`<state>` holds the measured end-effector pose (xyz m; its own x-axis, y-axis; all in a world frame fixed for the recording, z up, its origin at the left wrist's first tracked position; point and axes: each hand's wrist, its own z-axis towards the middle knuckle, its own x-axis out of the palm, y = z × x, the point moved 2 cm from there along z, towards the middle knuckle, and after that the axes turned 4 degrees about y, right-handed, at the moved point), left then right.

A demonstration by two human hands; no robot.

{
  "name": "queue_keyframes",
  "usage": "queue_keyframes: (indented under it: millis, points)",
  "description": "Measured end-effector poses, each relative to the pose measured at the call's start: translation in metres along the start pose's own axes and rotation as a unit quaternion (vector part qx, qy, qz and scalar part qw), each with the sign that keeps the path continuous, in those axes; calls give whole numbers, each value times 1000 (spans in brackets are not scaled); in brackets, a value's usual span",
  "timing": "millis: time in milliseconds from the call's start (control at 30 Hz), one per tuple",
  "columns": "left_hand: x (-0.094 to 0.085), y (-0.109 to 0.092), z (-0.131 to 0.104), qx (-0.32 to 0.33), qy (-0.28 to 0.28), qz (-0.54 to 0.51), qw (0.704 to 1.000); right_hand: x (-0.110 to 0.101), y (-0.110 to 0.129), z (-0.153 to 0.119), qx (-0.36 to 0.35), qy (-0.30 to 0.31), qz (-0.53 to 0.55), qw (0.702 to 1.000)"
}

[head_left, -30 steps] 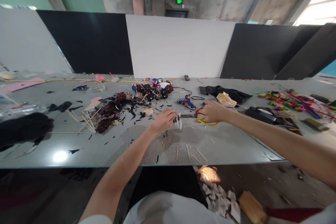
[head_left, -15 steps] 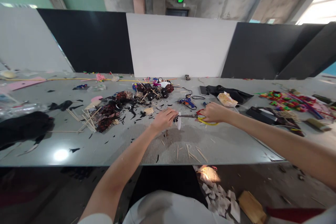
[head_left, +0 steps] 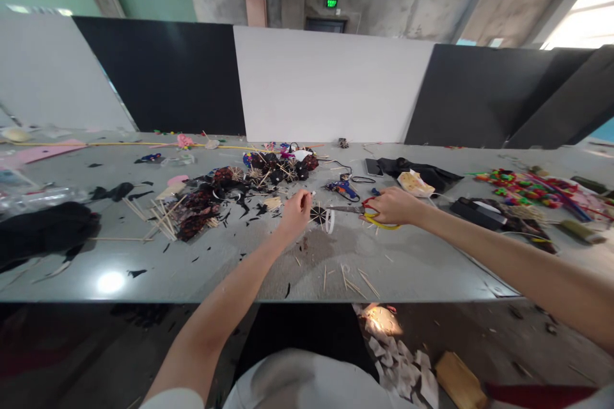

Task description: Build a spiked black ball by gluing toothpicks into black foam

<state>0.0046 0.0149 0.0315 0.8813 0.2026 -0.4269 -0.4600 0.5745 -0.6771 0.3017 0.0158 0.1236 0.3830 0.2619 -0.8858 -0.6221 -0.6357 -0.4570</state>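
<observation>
My right hand [head_left: 391, 206] is closed around scissors [head_left: 368, 216] with red and yellow handles, their blades pointing left. Just past the blade tips stands a white ring [head_left: 330, 222], apparently a roll of tape or ribbon. Beside it is a round black piece with thin sticks radiating from its centre [head_left: 317, 215]. My left hand [head_left: 297, 209] is closed in a pinch at the left of the black piece. A tiny white bit shows at its fingertips, too small to name. Whether this hand touches the black piece cannot be made out.
A blue glue gun [head_left: 342, 190] lies behind the scissors, near a phone [head_left: 373, 167]. To the left are black stick-covered balls [head_left: 288, 169], dark netting [head_left: 192, 217] and loose sticks [head_left: 160, 220]. Colourful pompoms [head_left: 518, 185] lie at the right. Loose sticks [head_left: 367, 282] are near the front edge.
My left hand has moved slightly up and left, away from the white ring, so the black piece shows more fully. The scissors have shifted slightly right, away from the ring.
</observation>
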Motion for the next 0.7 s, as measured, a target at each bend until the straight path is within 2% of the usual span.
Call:
queue_keyframes:
  millis: [67,167,333,500,700]
  points:
    - [2,3,2,-48,-1,-30,998,-2,1,2,23,6,-7,1000]
    - [7,8,3,-75,19,-67,995,-1,1,5,61,14,-4,998]
    - [17,13,1,-38,40,-113,992,1,7,13,119,63,18,991]
    - [23,13,-1,-42,92,-84,991,4,25,27,142,80,62,985]
    - [23,20,1,-28,68,-81,994,17,29,45,165,99,113,975]
